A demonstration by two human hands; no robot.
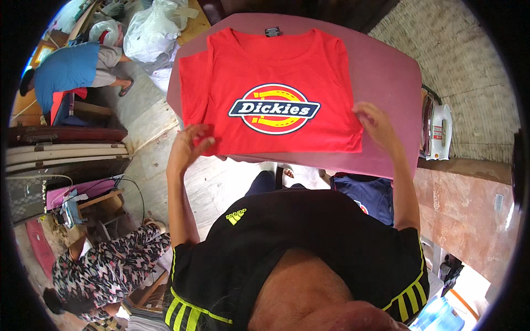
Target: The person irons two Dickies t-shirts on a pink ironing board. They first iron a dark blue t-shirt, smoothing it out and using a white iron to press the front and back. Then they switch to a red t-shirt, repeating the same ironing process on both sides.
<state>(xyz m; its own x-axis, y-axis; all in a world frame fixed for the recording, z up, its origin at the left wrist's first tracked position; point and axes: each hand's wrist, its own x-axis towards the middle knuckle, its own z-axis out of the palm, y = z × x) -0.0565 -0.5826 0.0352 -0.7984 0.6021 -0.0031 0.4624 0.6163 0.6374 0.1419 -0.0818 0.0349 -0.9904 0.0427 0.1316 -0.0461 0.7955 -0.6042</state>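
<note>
A red t-shirt (259,71) with an oval blue, yellow and white emblem lies flat, front side up, on a pink-topped table (386,83). Its sleeves are folded under. My left hand (187,144) pinches the shirt's near left corner at the table's edge. On the near right corner rests my right hand (374,124), fingers curled on the hem. Both forearms reach up from my black, yellow-striped shirt.
A clothes iron (439,132) stands on a ledge right of the table. A dark blue garment (367,193) lies below the table. White plastic bags (149,33) sit at the far left. One person in blue bends over at upper left; another in patterned clothes sits lower left.
</note>
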